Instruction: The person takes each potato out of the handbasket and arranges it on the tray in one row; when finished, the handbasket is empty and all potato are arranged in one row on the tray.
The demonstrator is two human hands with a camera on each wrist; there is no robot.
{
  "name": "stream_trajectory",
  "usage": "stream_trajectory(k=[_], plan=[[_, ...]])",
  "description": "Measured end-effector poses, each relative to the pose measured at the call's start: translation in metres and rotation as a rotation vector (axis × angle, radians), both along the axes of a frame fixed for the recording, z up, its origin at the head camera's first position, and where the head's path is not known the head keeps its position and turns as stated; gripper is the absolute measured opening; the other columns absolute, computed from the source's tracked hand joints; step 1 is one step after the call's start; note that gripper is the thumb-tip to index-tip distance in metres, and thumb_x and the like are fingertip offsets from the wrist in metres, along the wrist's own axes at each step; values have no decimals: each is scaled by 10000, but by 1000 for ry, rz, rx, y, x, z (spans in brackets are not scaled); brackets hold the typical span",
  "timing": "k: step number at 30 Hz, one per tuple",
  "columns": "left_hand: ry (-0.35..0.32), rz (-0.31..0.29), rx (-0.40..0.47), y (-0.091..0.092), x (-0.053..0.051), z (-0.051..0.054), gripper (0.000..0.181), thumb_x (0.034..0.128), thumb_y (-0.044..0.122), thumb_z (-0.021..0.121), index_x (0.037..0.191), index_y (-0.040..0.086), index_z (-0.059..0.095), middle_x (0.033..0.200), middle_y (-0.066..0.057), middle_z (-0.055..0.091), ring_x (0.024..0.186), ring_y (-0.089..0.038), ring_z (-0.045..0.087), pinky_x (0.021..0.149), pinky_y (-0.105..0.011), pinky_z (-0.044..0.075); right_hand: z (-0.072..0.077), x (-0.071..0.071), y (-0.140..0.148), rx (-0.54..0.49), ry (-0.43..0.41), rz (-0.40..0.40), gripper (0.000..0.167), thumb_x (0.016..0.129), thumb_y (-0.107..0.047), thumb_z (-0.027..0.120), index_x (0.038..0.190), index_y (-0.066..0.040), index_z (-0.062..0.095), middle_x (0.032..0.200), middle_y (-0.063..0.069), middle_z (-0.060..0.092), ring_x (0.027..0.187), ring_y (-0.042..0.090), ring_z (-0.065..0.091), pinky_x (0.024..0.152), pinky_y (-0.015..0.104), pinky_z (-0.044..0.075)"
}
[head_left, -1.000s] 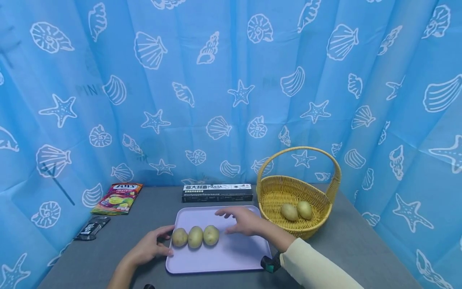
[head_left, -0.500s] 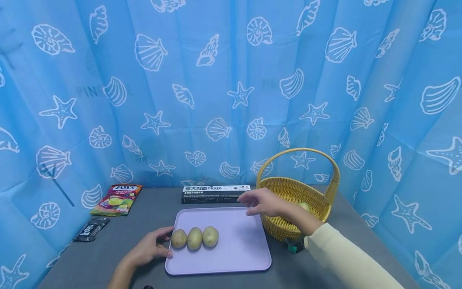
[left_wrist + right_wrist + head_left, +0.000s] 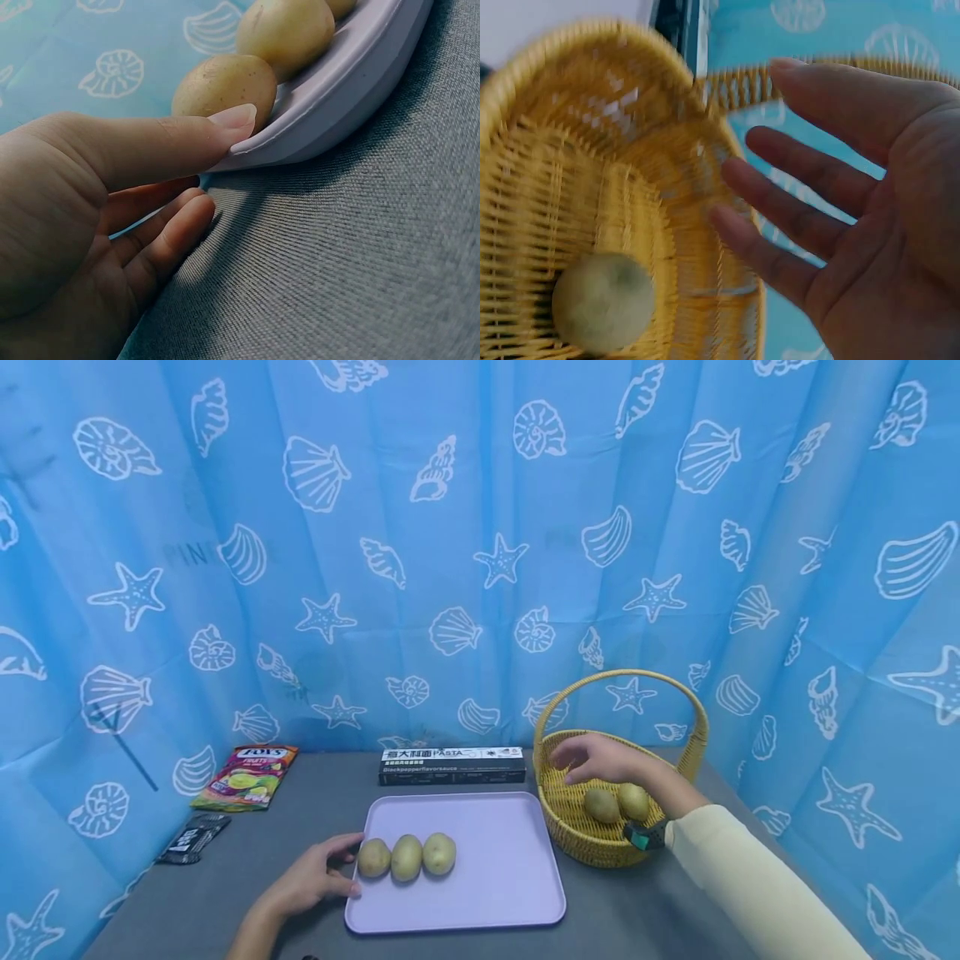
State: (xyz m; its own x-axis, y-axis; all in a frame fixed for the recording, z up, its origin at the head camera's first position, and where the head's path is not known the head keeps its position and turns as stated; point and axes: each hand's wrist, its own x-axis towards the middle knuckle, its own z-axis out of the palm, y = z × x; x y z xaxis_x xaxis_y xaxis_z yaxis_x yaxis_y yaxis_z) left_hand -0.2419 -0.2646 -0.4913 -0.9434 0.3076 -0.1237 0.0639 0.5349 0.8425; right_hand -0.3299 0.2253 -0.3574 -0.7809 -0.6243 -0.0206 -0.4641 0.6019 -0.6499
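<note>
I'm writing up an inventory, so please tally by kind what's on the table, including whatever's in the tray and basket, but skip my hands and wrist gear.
Trays: 1
Baskets: 1
Potatoes: 5 (3 in the tray, 2 in the basket)
Pasta boxes: 1
Packets: 2 (one colourful, one black)
Total: 10

You see a blue curtain with white shells and starfish, a grey counter, a lilac tray and yellowish potatoes. Your woven basket is golden yellow, your sleeve cream, the pasta box and small packet black and white, the snack bag red, purple and yellow.
</note>
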Motion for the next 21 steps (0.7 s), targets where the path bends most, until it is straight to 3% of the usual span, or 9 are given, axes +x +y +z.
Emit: stream_trajectory(k=[5, 9, 17, 21], plan=[[1, -10, 15, 0, 0, -2, 883, 719, 243, 851, 1442, -16, 413, 1309, -231, 517, 1036, -294, 591, 774, -406, 550, -13, -6, 17, 9, -167, -125, 497, 872, -171, 734, 1295, 26, 563, 1260, 254, 573, 1115, 349, 581, 823, 505, 539], [7, -12, 17, 1, 0, -3, 880, 717, 245, 855, 1434, -22, 421, 1307, -226, 522, 1043, -297, 585, 769, -402, 550, -22, -7, 28, 53, -228, -180, 528, 871, -175, 730, 1324, 18, 542, 1305, 255, 541, 1154, 371, 548, 829, 529, 526], [26, -24, 20, -2, 0, -2, 885, 719, 266, 854, 1434, -24, 422, 1307, -224, 523, 1054, -298, 578, 767, -383, 548, -27, -2, 29, 156, -326, -191, 528, 869, -146, 701, 1349, 2, 538, 1401, 244, 456, 1252, 446, 438, 892, 576, 485], [23, -18, 14, -1, 0, -1, 881, 720, 264, 852, 1437, -17, 423, 1311, -222, 522, 1053, -301, 580, 769, -394, 548, -32, 0, 26, 218, -363, -205, 484, 845, -132, 717, 1299, -16, 595, 1345, 222, 488, 1151, 383, 503, 862, 557, 507]])
